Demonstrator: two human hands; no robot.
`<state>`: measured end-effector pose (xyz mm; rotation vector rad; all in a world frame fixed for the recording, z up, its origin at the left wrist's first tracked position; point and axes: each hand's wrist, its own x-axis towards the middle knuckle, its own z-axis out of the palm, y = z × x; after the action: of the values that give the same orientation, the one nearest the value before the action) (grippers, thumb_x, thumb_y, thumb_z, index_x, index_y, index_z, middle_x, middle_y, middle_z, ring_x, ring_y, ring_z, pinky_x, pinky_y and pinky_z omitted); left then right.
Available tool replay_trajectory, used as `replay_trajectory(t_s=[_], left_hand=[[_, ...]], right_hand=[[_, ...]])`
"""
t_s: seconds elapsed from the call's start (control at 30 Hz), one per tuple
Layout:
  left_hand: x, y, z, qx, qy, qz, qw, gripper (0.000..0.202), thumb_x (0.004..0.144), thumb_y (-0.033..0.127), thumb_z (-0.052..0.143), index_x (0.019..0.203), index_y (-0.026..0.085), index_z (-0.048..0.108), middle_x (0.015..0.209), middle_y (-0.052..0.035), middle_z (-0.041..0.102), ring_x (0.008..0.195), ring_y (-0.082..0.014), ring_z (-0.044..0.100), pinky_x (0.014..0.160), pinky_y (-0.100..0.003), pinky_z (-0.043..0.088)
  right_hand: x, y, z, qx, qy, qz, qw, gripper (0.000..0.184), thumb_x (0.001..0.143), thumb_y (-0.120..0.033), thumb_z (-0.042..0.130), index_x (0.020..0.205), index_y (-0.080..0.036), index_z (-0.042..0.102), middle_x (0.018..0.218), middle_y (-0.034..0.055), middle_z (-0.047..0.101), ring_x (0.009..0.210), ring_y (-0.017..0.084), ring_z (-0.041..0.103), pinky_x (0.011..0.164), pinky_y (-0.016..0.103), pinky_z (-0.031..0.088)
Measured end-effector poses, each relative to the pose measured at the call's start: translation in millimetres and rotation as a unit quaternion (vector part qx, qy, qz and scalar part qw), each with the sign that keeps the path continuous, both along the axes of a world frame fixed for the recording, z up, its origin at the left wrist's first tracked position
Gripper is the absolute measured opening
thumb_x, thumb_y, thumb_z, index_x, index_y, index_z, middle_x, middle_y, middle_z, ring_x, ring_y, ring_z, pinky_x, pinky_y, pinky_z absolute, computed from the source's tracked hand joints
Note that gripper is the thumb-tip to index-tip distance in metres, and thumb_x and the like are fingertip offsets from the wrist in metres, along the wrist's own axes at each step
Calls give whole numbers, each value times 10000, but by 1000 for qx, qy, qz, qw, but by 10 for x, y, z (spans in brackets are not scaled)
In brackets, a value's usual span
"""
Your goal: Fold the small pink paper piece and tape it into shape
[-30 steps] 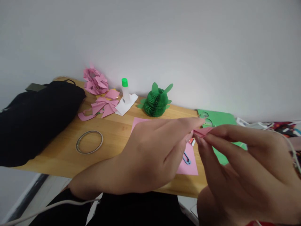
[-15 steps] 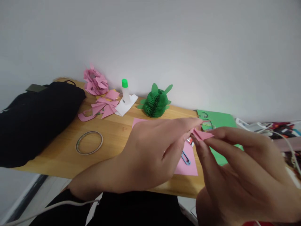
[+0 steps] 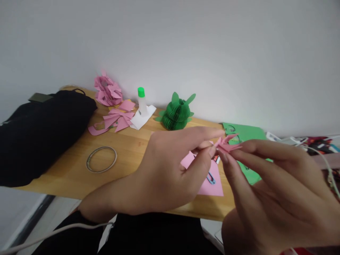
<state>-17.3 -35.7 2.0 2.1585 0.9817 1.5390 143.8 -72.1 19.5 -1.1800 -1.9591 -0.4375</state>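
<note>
A small folded pink paper piece (image 3: 225,144) is held above the wooden table (image 3: 66,173) between both hands. My left hand (image 3: 170,173) pinches it from the left with thumb and forefinger. Fingertips of my right hand (image 3: 268,191) pinch it from the right. Under the hands lies a pink paper sheet (image 3: 209,182) with a blue clip (image 3: 211,178) on it. A green paper sheet (image 3: 245,134) lies just behind my right hand.
A black bag (image 3: 37,131) fills the table's left side. A metal ring (image 3: 101,159) lies in front of it. At the back stand pink paper scraps (image 3: 114,118), a crumpled pink flower (image 3: 107,91), a green-capped glue bottle (image 3: 142,102) and a green honeycomb paper ornament (image 3: 176,114). Cables and clutter (image 3: 313,145) lie at right.
The pink piece has been spread open between the fingertips, and my left thumb has shifted closer to it. Both hands stay in nearly the same place.
</note>
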Motion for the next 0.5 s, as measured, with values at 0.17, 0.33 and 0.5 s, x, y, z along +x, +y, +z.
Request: replay_trajectory(t_s=[0.17, 0.33, 0.5], left_hand=[[-3, -31, -4, 22, 33, 15, 999, 222, 872, 95, 587, 1047, 206, 667, 963, 16, 781, 838, -130, 738, 736, -220, 620], [14, -52, -17, 30, 50, 18, 998, 248, 892, 90, 577, 1108, 190, 649, 996, 12, 774, 891, -120, 736, 780, -190, 611], [12, -48, -18, 36, 72, 13, 997, 264, 903, 102, 561, 1142, 182, 640, 1014, -9, 770, 895, -142, 736, 776, -221, 628]], right_hand=[[-67, -12, -6, -7, 66, -7, 998, 185, 750, -49, 759, 837, -196, 687, 839, 50, 688, 745, 160, 647, 649, 339, 513], [-34, 1, -11, -10, 49, -2, 999, 210, 761, -40, 738, 861, -216, 681, 860, 46, 700, 725, 161, 652, 621, 337, 513], [-6, 13, -14, -33, 48, -5, 998, 128, 831, -126, 696, 884, -234, 653, 901, 41, 676, 768, 175, 635, 662, 370, 505]])
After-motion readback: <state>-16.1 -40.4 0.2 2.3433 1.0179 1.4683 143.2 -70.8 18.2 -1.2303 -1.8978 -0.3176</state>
